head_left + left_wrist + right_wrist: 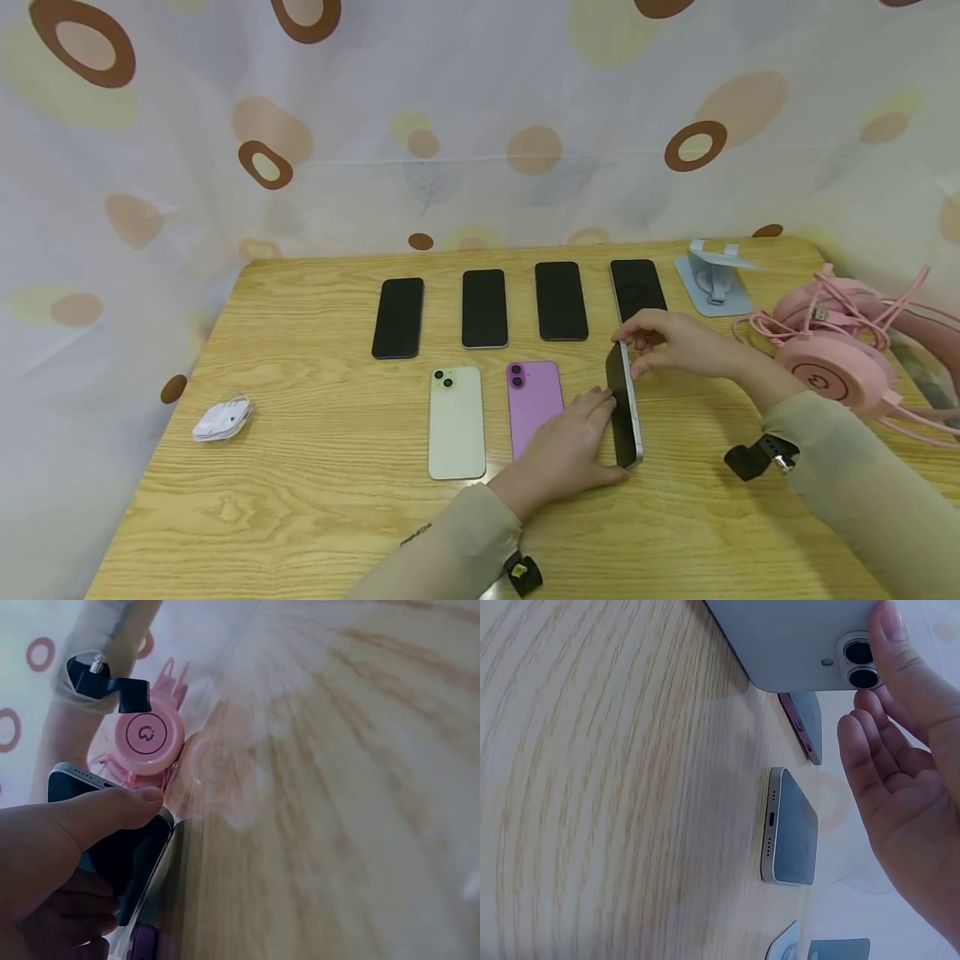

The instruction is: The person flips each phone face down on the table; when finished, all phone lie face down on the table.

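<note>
A smartphone (pixel 622 408) with a black screen and a pale back stands tilted up on its long edge at the right of the wooden table. My right hand (pixel 678 348) pinches its far end; in the right wrist view the thumb lies beside the two camera lenses (pixel 861 664). My left hand (pixel 562 450) holds the near end, its fingers against the screen and its thumb at the lower corner. Left of it, a purple phone (pixel 534 404) lies back up, partly hidden by my left hand. A pale yellow phone (pixel 457 425) lies back up beside that.
Several phones lie screen up along the back, from the leftmost phone (pixel 398 318) to the rightmost phone (pixel 636 287). A light blue folding stand (pixel 716 283) and pink headphones (pixel 832 358) with cables occupy the right side. White bundled earphones (pixel 223 418) lie far left.
</note>
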{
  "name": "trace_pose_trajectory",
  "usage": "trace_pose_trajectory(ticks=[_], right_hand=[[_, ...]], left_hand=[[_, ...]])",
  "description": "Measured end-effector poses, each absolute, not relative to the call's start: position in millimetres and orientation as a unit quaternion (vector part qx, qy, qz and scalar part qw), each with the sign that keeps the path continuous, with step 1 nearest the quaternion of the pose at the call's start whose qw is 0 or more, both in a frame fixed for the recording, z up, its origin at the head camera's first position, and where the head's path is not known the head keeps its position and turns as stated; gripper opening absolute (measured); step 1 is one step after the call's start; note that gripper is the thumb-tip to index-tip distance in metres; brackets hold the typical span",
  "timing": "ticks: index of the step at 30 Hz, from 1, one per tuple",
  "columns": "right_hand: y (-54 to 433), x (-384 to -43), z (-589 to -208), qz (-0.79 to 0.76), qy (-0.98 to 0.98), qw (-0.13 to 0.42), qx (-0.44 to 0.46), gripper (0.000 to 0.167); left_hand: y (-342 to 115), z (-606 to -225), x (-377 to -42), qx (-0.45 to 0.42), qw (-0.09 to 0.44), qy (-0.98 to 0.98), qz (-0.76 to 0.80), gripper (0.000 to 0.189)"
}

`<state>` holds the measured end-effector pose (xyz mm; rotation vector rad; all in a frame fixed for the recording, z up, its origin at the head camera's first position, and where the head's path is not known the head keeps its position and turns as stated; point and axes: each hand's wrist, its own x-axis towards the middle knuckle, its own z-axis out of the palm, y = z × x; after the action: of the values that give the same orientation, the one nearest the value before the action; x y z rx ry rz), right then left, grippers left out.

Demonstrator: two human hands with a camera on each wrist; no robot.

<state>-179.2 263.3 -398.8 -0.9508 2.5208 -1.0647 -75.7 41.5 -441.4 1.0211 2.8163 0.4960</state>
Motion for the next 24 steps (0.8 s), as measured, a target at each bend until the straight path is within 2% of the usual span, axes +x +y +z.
trace_pose_trajectory(ticks=[7, 11, 16, 24], right_hand=[[257, -177, -402, -0.366, 0.869, 0.117, -0.312, 0.045], [253, -177, -405, -0.365, 0.872, 0.119, -0.303, 0.045], [248, -179, -410, -0.362, 0.879, 0.119, -0.288, 0.043], [239, -181, -416, -0.357, 0.872, 0.133, -0.307, 0.046]], left_hand=[[40, -442, -74, 0.327, 0.035, 0.927, 0.178, 0.095], [37, -440, -73, 0.337, -0.018, 0.927, 0.165, 0.103], [34, -437, -71, 0.346, -0.074, 0.923, 0.153, 0.102], [26, -432, -64, 0.323, -0.057, 0.931, 0.159, 0.098]])
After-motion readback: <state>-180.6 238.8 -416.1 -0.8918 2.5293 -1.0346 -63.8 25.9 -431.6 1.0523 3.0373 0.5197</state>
